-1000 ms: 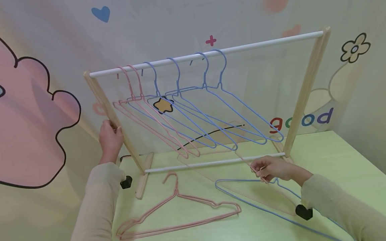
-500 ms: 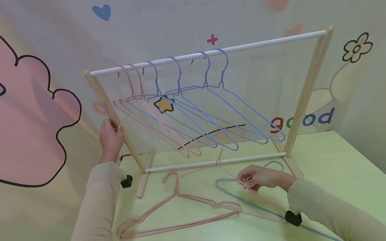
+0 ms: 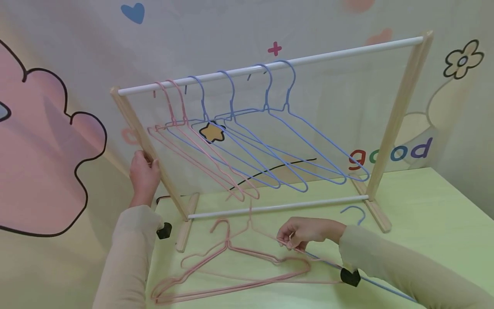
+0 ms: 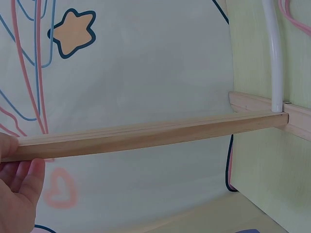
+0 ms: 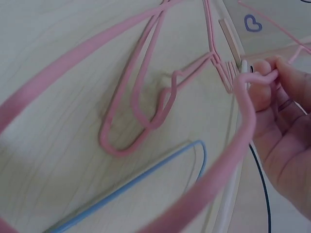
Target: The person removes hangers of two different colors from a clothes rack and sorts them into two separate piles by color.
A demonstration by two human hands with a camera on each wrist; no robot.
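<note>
- Spreading beneath everything, the pale green worktop [image 3: 417,206] runs past the bottom of the head view, its front edge not visible.
- Standing toward the worktop's back edge, the rack [image 3: 399,111] has its left foot near the left edge and its right foot farther in from the right edge. Two pink hangers [image 3: 183,109] hang at the left of its top bar, with four blue hangers [image 3: 287,101] to their right.
- Lying toward the worktop's front right, a loose blue hanger [image 5: 116,192] is partly hidden by the right forearm.
- Held above the worktop, between its left and right edges, is the pink hanger in hand [image 5: 248,116]. Its long axis runs roughly left to right, much of it reaching left of the right fingers; its hook points toward the back edge, well below the top bar. In view it crosses the lower bar; I cannot tell whether they touch.
- Resting near the worktop's left edge are loose pink hangers [image 3: 252,253], apparently two stacked.
- Gripping the rack's left post, the left hand [image 3: 144,174] has its fingers curled round the wood, farther from the held hanger.
- Pinching that hanger's right shoulder, the right hand [image 3: 305,231] has thumb and forefinger closed on the tube.
</note>
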